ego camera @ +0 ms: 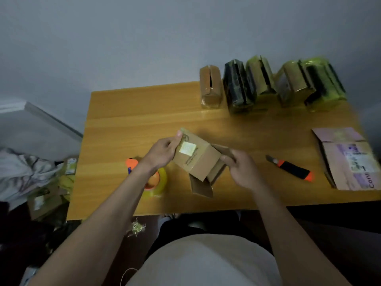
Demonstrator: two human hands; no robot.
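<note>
matt cardboard box, glossy wood-grain table, shiny tape roll

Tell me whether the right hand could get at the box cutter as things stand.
Probably yes, once it lets go. The right hand grips a flap of the small cardboard box, but the box cutter lies just to its right on the table with bare wood between them.

Two hands hold a small cardboard box above a wooden table: the left hand grips its far end, the right hand pinches an open flap. A utility knife lies to the right.
</note>
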